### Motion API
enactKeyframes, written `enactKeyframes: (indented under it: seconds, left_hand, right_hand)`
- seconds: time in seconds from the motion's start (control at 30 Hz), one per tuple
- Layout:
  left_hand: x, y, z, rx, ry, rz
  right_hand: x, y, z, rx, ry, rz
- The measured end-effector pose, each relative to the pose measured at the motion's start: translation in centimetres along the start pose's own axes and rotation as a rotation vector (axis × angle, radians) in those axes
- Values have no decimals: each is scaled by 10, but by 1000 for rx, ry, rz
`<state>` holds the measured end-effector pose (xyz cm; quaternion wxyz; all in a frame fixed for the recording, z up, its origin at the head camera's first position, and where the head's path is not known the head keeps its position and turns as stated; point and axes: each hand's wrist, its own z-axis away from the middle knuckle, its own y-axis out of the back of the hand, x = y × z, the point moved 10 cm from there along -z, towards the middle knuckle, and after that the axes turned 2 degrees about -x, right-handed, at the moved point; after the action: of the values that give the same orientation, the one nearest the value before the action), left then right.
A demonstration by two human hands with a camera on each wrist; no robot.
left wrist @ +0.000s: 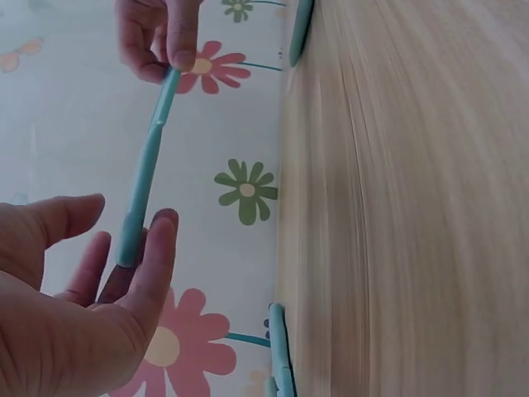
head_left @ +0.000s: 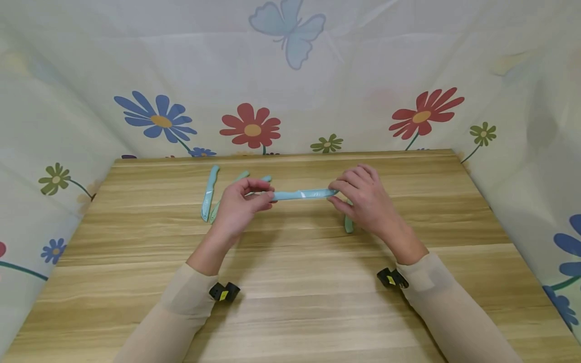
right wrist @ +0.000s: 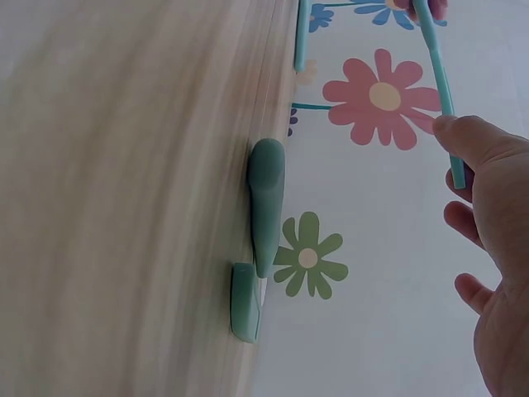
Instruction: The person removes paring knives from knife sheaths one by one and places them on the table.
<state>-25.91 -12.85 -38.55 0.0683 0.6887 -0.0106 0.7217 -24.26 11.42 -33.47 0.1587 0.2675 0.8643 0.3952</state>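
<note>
A light-blue knife [head_left: 304,194] is held level above the table between both hands. My left hand [head_left: 238,204] is at its handle end; in the left wrist view the fingers touch that end while the thumb stands apart from it. My right hand [head_left: 365,199] pinches the other tip between thumb and fingers. On the table at the left lies another light-blue knife [head_left: 209,194]. Beside it a green knife [head_left: 242,175] and a blue piece [head_left: 267,178] are partly hidden by my left hand. Under my right hand a green handle-like piece [head_left: 348,225] shows partly.
The wood-grain table [head_left: 290,302] reaches back to a white flowered curtain [head_left: 204,65]. In the right wrist view, two rounded green pieces, one longer [right wrist: 266,207] and one shorter [right wrist: 245,302], lie near each other. A black wrist camera [head_left: 224,292] sits on each sleeve.
</note>
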Motion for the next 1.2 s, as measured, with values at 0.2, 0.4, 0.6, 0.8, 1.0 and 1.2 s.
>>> enactKeyframes:
  seconds: [0.2,0.4,0.6,0.8,1.0,1.2]
  left_hand:
    - [14,0,3,48,-138,-320]
    - [37,-16,12,82,-417,-731]
    - [55,-39,27,119,-687,-1050]
    - [55,-57,35,119,-798,-1186]
    - [52,-63,37,120,-787,-1252]
    - [49,-63,36,114,-755,-1285]
  right_hand:
    - [-1,2,0,15,10,10]
    - [-2,3,-1,25,16,17]
    - [-3,2,-2,21,14,24]
    - [-7,3,-3,30,30,30]
    - [-9,0,-4,22,27,29]
    - [-13,1,-5,29,35,15]
